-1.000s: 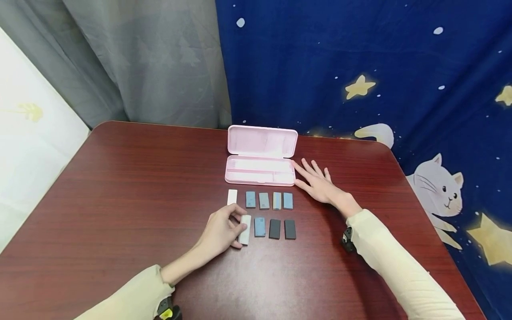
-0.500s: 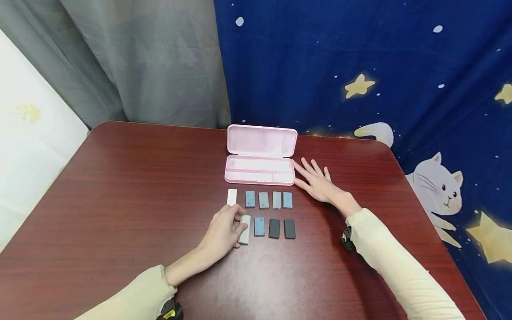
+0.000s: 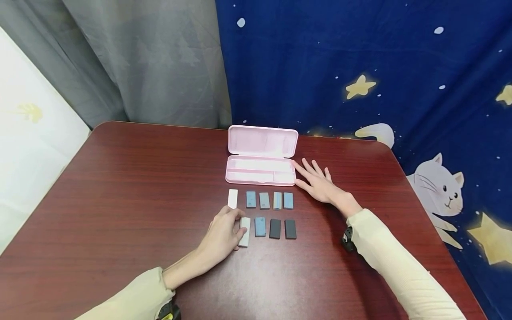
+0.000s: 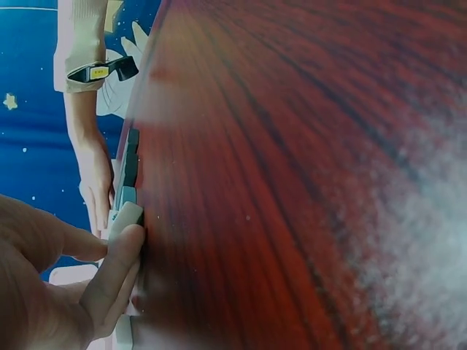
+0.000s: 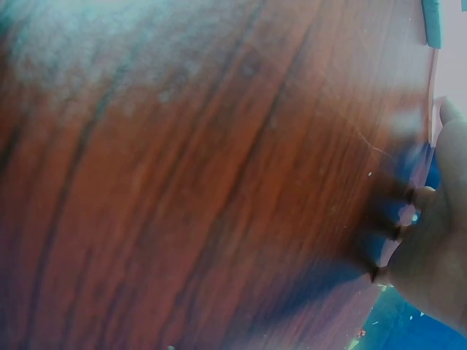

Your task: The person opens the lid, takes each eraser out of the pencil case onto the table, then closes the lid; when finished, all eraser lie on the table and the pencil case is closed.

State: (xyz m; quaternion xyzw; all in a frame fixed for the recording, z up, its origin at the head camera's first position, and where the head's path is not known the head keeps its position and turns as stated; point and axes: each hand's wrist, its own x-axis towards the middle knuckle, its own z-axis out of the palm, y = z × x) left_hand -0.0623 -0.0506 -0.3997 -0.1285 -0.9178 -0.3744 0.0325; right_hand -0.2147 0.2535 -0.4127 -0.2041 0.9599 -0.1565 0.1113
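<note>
My left hand (image 3: 222, 238) pinches a white eraser (image 3: 245, 231) at the left end of the nearer row of small blocks. The left wrist view shows thumb and fingers on this eraser (image 4: 128, 216), and a pale block (image 4: 124, 333) lower down by the hand. Beyond the knuckles lies another white eraser (image 3: 233, 198), its near end close to the fingers. My right hand (image 3: 320, 184) is spread on the table, its fingertips at the right edge of an open pink pencil case (image 3: 252, 182). In the right wrist view the right hand (image 5: 430, 240) is dark and partly cut off.
To the right of the left hand are a blue eraser (image 3: 260, 227) and two black ones, including a black eraser (image 3: 274, 229). Several blue-grey erasers, one a striped eraser (image 3: 277, 201), form the farther row. Curtains (image 3: 304, 66) hang behind the brown table (image 3: 140, 186).
The pinched white eraser has shifted slightly toward the near side, and the left fingers have closed in around it. The right hand and pencil case stay in place.
</note>
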